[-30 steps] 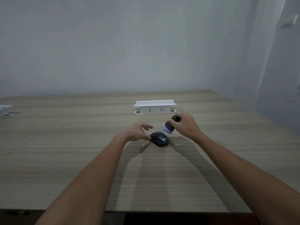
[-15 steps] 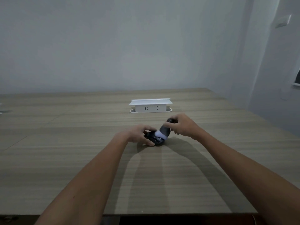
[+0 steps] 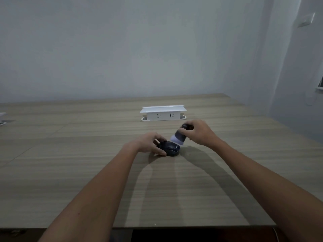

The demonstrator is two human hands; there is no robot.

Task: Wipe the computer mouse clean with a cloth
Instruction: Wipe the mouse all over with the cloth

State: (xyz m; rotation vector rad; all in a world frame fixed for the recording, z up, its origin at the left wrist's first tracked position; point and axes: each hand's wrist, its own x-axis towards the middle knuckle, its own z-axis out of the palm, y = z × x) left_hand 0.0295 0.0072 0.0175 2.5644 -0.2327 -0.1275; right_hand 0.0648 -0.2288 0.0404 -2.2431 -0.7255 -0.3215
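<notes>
A dark computer mouse (image 3: pixel 172 148) lies on the wooden table (image 3: pixel 87 163) in front of me. My left hand (image 3: pixel 151 144) grips its left side, fingers curled over the back and thumb along the near edge. My right hand (image 3: pixel 198 133) holds a dark cylindrical tool with a white pad end (image 3: pixel 179 137), tilted down to the left. The white end sits just above the mouse's far right edge; whether it touches is unclear. No flat cloth shows.
A white raised socket box (image 3: pixel 163 113) stands on the table behind the hands. A small white object (image 3: pixel 2 117) sits at the far left edge. The wall is close behind and to the right. The table's near edge runs just below my forearms.
My left hand has closed on the mouse. The tool's white end dipped onto the mouse half a second ago and now sits slightly higher and to the right.
</notes>
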